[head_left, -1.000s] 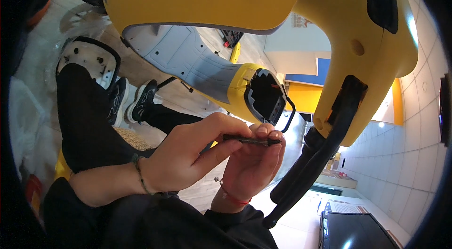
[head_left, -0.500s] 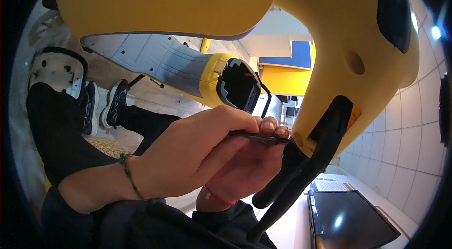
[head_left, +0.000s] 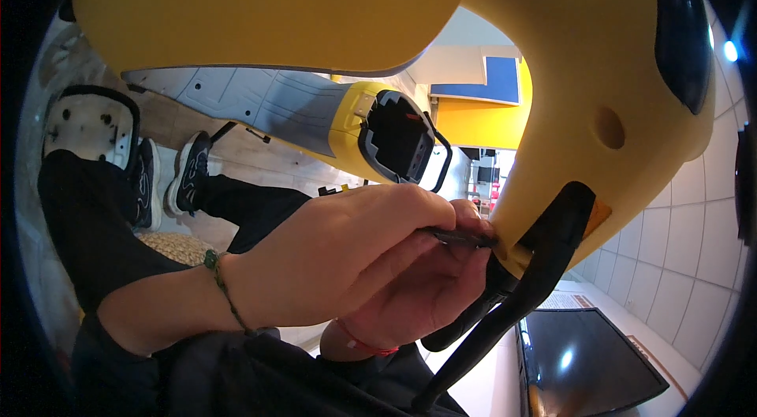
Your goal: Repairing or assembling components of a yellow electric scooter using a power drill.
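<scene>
My left hand (head_left: 331,247), with a green cord bracelet, pinches a thin black piece (head_left: 461,237) between thumb and index finger. My right hand (head_left: 430,299), wearing a red bracelet, is cupped under it with curled fingers around the piece, partly hidden by the left. The piece's far end reaches the lower end of the yellow scooter housing (head_left: 599,78), near a small recess there; whether it enters cannot be seen. A black lever (head_left: 528,283) runs down from that housing, just right of my hands.
A yellow-and-grey scooter body part (head_left: 292,109) with a dark opening lies beyond. My black-trousered legs, sneakers and a woven seat (head_left: 173,251) are at left, beside a white black-rimmed panel (head_left: 87,125). A dark monitor (head_left: 591,362) sits lower right, a yellow-and-blue board (head_left: 481,121) behind.
Both hands have moved right with the black piece, up to the housing's lower end. The view has shifted, so the upper housing sits farther left and the right part lower.
</scene>
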### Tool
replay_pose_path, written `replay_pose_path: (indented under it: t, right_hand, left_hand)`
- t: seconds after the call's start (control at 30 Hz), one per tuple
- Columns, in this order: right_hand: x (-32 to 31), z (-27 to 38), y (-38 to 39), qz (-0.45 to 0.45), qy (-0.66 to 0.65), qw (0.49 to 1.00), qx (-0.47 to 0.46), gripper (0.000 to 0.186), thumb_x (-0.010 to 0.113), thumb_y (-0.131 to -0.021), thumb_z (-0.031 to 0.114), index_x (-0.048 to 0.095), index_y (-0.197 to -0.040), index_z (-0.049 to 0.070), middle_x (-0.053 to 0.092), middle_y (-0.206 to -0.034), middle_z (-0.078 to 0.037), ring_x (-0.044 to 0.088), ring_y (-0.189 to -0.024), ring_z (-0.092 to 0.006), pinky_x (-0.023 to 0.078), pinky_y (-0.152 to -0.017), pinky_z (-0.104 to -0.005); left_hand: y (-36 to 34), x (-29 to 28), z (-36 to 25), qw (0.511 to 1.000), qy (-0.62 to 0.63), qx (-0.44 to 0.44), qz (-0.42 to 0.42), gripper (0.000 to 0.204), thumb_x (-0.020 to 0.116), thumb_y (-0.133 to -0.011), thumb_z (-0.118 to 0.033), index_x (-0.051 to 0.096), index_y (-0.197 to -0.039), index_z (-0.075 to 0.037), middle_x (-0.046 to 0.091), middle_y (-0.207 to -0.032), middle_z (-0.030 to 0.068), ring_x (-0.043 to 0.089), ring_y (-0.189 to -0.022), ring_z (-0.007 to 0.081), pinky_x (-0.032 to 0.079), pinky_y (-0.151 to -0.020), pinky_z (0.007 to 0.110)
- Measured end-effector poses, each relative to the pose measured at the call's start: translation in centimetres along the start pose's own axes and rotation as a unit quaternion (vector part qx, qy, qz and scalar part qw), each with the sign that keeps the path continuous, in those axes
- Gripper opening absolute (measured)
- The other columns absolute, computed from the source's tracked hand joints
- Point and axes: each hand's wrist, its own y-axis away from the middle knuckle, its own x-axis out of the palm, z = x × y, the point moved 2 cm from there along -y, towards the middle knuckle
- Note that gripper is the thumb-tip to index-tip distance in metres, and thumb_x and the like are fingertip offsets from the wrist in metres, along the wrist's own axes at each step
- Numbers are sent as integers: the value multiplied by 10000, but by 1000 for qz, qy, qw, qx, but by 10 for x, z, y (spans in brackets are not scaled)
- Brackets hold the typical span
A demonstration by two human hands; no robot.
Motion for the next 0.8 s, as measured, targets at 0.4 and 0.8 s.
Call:
replay_pose_path:
  t: [0.4,0.8]
  right_hand:
    - [-5,4,2,-8,10,1000,1,308,505,-896,258,536,-1125,54,483,-1124,-65,471,-1069,-189,390,-938,-357]
    - [-14,2,7,-64,-8,998,-2,355,435,-940,297,580,-1118,27,591,-1115,-106,575,-1041,-194,449,-931,-322]
  left_hand:
    - [-3,9,0,999,21,-34,18,210,521,-873,-49,502,-1082,-39,600,-1032,157,618,-948,294,485,-801,342]
    - [-6,12,4,996,76,-45,29,210,475,-905,-61,485,-1110,-15,582,-1049,128,603,-972,213,472,-816,306]
